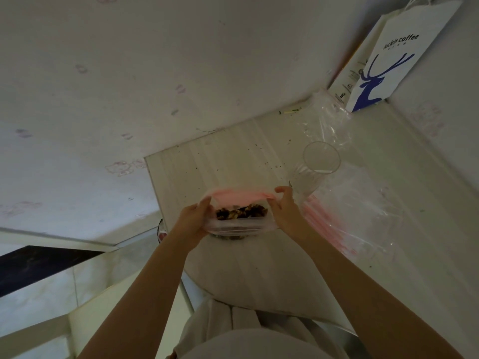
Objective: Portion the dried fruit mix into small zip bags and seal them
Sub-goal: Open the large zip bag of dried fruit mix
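a: where are we on the bagging?

b: early to middle, i'd say. starting at the left, my left hand (193,221) pinches the left end of a zip bag (238,225), held over the table (233,164). a portion of dried fruit mix (242,212) sits inside it, so filling this one looks done.

a: sealed?

b: i can't tell. its pink zip strip (241,195) bows between the hands, which reads to me as not pressed shut yet. my right hand (285,211) grips the right end at the strip.

a: and what's left?

b: further right stands a clear cup (320,161), which looks empty, then a stack of spare zip bags (350,221) lying flat and unfilled. i see no finished bag set aside, so i judge most portions are still to do.
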